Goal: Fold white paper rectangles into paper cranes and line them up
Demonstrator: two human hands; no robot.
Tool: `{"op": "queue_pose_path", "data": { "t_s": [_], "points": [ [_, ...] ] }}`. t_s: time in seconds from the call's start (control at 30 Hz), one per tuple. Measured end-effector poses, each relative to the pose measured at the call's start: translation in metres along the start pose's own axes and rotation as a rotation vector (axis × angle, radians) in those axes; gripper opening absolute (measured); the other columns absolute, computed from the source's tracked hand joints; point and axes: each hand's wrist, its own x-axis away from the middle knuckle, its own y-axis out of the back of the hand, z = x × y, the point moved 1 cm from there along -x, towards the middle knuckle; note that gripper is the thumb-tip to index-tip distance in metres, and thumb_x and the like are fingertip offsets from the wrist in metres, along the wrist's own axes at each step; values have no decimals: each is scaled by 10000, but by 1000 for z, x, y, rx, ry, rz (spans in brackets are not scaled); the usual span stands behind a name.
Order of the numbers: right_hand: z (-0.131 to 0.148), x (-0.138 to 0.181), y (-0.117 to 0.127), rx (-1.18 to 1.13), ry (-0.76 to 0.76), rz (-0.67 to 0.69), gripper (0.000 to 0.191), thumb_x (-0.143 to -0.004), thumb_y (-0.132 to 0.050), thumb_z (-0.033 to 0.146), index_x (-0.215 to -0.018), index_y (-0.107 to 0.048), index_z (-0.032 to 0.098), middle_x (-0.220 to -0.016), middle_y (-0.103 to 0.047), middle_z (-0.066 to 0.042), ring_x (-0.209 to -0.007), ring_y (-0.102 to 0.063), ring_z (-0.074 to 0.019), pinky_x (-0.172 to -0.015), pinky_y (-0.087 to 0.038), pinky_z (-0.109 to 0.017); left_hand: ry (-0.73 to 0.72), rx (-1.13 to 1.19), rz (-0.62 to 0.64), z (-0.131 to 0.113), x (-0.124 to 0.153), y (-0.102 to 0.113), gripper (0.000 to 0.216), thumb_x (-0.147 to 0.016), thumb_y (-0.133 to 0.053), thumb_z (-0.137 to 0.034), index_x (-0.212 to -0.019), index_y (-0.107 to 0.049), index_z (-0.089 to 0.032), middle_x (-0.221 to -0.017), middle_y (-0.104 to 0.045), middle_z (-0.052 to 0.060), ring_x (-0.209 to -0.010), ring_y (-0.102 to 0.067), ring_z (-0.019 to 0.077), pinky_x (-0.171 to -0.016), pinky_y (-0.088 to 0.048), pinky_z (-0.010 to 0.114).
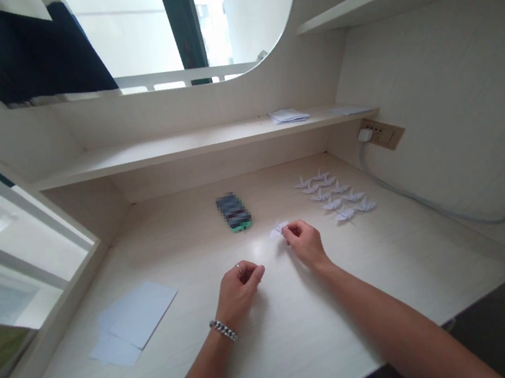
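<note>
A small white folded paper crane [277, 230] is pinched at its right side by the thumb and fingertips of my right hand [307, 244], just above or on the desk. My left hand [239, 292] is closed, fingers curled in and thumb against them, with nothing showing in it. It is over the desk, nearer to me than the crane and apart from it. Several finished paper cranes [332, 204] stand in rows to the right of my right hand. Loose white paper sheets [145, 314] lie overlapping on the left.
A dark blurred-out rectangular object with a green edge [242, 226] lies on the pale desk [183, 238]. Folded papers [288, 116] rest on the shelf [179, 147] behind. A grey cable [419, 197] runs from a wall socket [382, 134] along the right side.
</note>
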Motion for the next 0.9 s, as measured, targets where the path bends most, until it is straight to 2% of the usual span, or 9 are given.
{"op": "queue_pose_path", "data": {
  "t_s": [0.23, 0.5, 0.7, 0.9],
  "points": [
    [-24, -64, -14, 126, -61, -105, 266, -769, -582, 369, -842, -710, 147, -690, -713, -92, -665, -651, -241, -677, -474, -341, -32, -94, 32, 4, 1, 0, 286, -776, -656, -440, -663, -646, -178, -579, -558, 4, -555, -462, 145, -542, -343, 259],
    [-31, -128, -27, 354, -54, -196, 222, -801, -551, 242, -878, -729, 134, -904, -739, -156, -852, -670, -252, -799, -456, -326, 14, -99, 65, 1, 0, 3, 288, -783, -640, -438, -647, -632, -184, -585, -552, 5, -567, -459, 155, -548, -343, 263],
    [-38, -152, -27, 472, -86, -221, 214, -833, -545, 229, -904, -729, 148, -925, -742, -133, -883, -677, -228, -806, -463, -294, 48, -163, 124, 2, -1, 5, 324, -830, -573, -469, -695, -629, -179, -631, -581, 10, -600, -482, 152, -568, -366, 252],
    [-39, -158, -28, 524, -108, -218, 219, -840, -546, 246, -903, -732, 148, -904, -741, -144, -896, -680, -250, -803, -472, -310, 79, -179, 140, 3, -2, 5, 347, -829, -567, -500, -705, -629, -182, -636, -586, 12, -605, -490, 154, -572, -379, 249]
  ]
}}
